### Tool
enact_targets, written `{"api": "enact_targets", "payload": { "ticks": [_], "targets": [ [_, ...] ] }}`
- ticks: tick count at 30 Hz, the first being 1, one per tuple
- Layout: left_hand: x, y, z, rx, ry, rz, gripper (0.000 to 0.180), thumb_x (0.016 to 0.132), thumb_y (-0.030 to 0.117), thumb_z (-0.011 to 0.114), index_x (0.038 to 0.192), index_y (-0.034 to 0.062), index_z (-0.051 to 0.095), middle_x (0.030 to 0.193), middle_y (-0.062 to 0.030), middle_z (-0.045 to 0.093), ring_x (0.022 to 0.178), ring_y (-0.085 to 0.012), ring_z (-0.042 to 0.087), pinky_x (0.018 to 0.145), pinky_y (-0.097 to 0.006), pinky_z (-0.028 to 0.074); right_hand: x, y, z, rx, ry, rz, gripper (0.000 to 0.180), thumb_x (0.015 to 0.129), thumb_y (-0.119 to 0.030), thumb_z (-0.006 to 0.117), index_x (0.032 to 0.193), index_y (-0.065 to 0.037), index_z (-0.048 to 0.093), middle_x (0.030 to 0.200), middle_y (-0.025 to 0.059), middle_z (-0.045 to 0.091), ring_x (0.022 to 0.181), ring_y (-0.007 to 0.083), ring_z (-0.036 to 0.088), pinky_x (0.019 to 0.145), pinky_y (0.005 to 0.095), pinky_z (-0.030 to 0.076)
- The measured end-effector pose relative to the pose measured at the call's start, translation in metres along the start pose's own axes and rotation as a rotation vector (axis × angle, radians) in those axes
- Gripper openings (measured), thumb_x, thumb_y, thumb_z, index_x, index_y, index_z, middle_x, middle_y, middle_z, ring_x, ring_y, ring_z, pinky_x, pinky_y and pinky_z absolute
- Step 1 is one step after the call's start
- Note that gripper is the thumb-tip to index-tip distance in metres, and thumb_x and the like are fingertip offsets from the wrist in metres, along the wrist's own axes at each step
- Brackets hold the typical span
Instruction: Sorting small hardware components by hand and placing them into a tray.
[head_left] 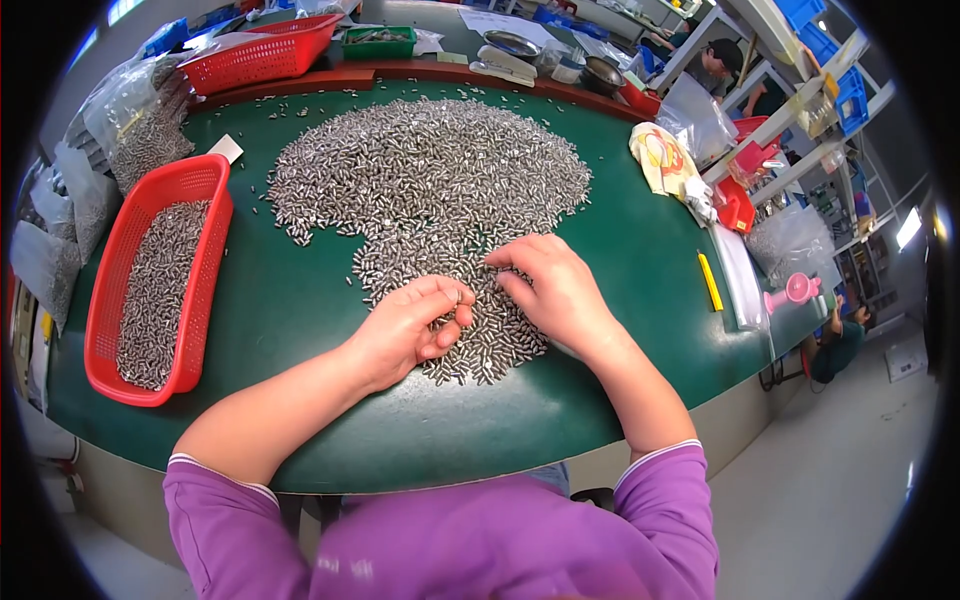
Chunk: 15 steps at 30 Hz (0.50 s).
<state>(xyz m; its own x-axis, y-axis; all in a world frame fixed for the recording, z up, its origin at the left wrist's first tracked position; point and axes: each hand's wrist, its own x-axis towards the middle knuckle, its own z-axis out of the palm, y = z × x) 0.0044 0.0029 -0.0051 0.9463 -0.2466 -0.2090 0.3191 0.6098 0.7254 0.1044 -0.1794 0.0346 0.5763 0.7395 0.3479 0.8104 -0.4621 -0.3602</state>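
Note:
A wide heap of small silvery metal cylinders [430,165] covers the middle of the green table, with a narrower tongue of them running toward me. My left hand [405,330] is over the left side of this tongue. Its thumb and index finger are pinched together on what looks like one small metal cylinder [460,296]; the other fingers curl loosely below. Across from it, my right hand [552,290] reaches over the right side of the tongue. Its thumb and index finger are apart, nothing visible between them, and the fingertips are close to the loose cylinders.
At the left stands a red perforated basket [213,240] part-filled with cylinders, beside stuffed clear bags [150,125]. Another red basket [262,57] and a green tray [378,42] are at the back. A yellow marker-like stick [710,282] and a pink object [795,290] lie right.

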Motion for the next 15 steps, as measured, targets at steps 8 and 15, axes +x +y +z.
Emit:
{"api": "enact_targets", "payload": {
  "ticks": [8,15],
  "targets": [
    [0.000,0.001,0.003,0.000,0.040,-0.001,0.009,0.093,0.013,0.050,0.098,0.0059,0.049,0.083,-0.0047,0.055,0.060,-0.0091,0.045,0.044,-0.020,0.032,-0.002,0.000,0.009,0.078,-0.112,-0.013,0.009,0.076,-0.011,0.065,0.083,-0.006,0.063,0.082,0.0093,0.062,0.085,0.0296,0.059,0.077,0.0405,0.047],
    [0.000,0.001,0.001,-0.010,-0.008,0.011,0.008,0.089,0.007,0.052,0.096,0.0057,0.048,0.085,-0.0056,0.056,0.060,-0.0080,0.047,0.044,-0.020,0.033,0.001,0.004,0.010,0.100,-0.028,0.059,0.007,0.078,-0.010,0.063,0.084,-0.006,0.062,0.083,0.0098,0.062,0.086,0.0307,0.059,0.077,0.0401,0.047]
  ]
}}
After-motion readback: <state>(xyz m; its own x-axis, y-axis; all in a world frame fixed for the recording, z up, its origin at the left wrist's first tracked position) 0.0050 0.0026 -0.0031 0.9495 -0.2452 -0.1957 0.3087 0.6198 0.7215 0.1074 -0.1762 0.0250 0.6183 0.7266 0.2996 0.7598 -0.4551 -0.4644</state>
